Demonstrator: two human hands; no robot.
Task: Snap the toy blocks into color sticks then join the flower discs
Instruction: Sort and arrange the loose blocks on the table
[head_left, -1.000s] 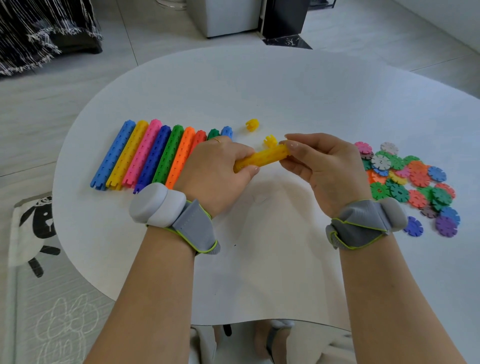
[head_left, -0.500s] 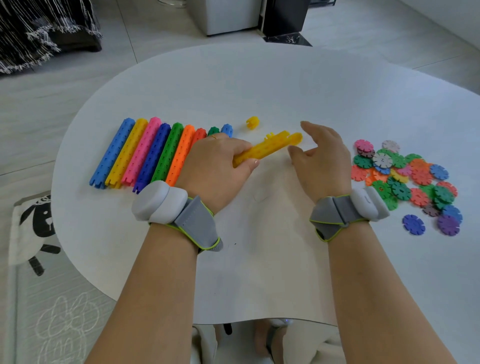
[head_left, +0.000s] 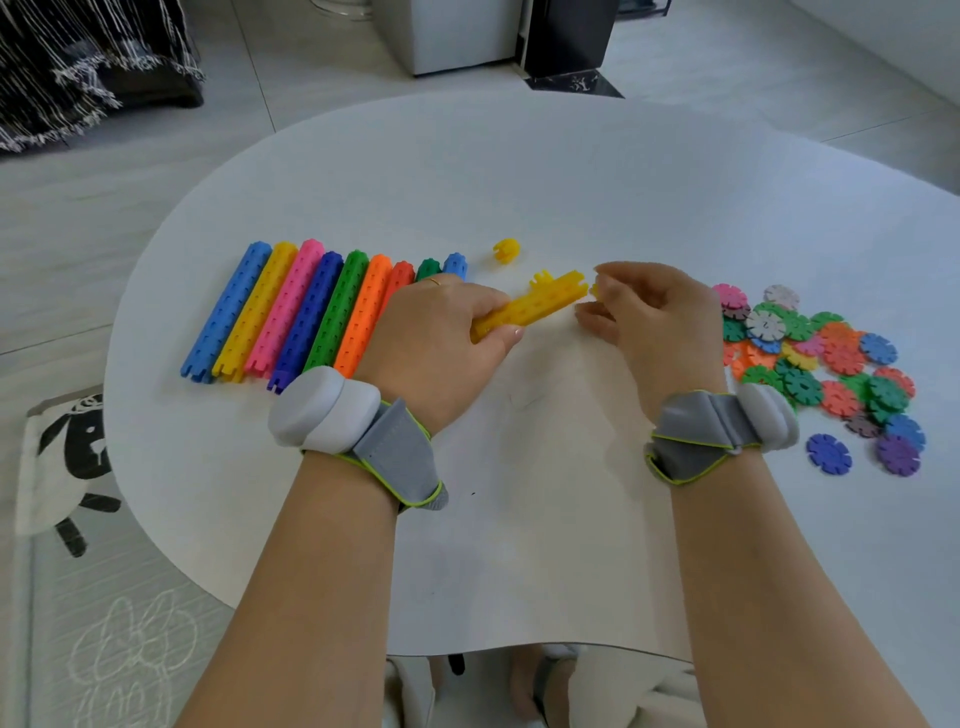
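A knobbly yellow plastic stick (head_left: 530, 306) is gripped at its near end by the curled fingers of the left hand (head_left: 441, 338), above the white table (head_left: 519, 182). A small yellow block (head_left: 595, 290) is pinched by the right hand (head_left: 649, 322), just beside the stick's far end. Notched flower discs (head_left: 831, 353) are heaped to the right.

Bright, even daylight, soft faint shadows, sharp focus, wide-angle bending at edges.

A white, rounded bench (head_left: 519, 182) fills mid-frame. Left of centre a row of colour sticks (head_left: 291, 312) lies side by side. A loose yellow block (head_left: 505, 250) sits above centre, and flower discs (head_left: 831, 358) are heaped at right.
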